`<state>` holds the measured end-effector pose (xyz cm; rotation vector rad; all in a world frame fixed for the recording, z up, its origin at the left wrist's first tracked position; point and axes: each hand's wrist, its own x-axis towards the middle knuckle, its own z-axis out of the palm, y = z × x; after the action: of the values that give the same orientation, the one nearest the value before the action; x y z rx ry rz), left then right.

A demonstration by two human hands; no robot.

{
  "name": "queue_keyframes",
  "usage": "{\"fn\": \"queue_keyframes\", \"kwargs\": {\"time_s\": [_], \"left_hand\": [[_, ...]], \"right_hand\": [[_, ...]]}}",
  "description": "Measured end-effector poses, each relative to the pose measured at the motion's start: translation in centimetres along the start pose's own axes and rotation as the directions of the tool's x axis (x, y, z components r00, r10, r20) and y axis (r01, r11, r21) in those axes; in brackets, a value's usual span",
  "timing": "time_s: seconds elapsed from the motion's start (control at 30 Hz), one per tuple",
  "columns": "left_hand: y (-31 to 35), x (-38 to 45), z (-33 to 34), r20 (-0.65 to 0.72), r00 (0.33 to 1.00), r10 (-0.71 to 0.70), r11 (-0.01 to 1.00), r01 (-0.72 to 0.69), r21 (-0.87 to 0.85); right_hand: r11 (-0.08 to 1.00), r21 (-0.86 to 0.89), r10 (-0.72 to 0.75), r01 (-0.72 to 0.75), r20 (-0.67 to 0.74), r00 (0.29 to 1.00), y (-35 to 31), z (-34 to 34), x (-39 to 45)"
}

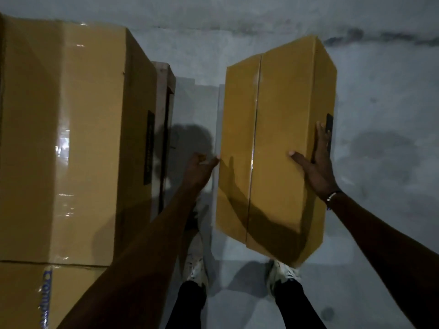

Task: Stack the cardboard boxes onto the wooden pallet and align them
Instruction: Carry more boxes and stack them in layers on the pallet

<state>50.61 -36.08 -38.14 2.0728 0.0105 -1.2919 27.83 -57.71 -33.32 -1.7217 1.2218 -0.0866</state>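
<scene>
A tan cardboard box (275,148) with a taped seam along its top hangs tilted above the floor, over my feet. My left hand (200,167) holds its left side, fingers curled below the edge and thumb touching the top edge. My right hand (317,162) presses on its right edge, thumb lying on the top face and straight fingers flat along the side beside a black label. To the left stands a large stacked cardboard box (71,138) with shiny tape, on the wooden pallet (166,91), whose corner shows beyond it.
A second box (35,295) with blue print lies at the lower left, in front of the big one. Grey concrete floor (380,115) stretches to the right and ahead. My two white shoes (197,271) stand between the stack and the held box.
</scene>
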Motion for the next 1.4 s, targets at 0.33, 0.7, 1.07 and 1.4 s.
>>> {"fn": "queue_keyframes", "kwargs": {"time_s": [0.33,0.7,1.07,1.4], "left_hand": [[3.8,1.1,9.2,0.281,0.957,0.067,0.996,-0.049,-0.070],[6.4,-6.0,6.0,0.065,0.966,0.250,0.968,-0.251,0.015],[17.1,-22.3,-3.8,-0.098,0.885,0.454,0.890,-0.455,0.020],[22.4,-36.6,-17.6,-0.289,0.774,0.563,0.821,-0.564,0.090]], "right_hand": [[0.953,0.269,0.121,-0.137,0.078,0.990,5.2,-6.0,2.2],[0.937,0.320,0.123,-0.138,0.067,0.990,1.7,-7.3,-2.4],[0.933,0.358,-0.054,0.032,0.051,0.997,-17.0,-16.0,-8.1],[0.878,0.476,-0.119,0.046,0.124,0.985,-34.6,-15.1,-17.4]]}}
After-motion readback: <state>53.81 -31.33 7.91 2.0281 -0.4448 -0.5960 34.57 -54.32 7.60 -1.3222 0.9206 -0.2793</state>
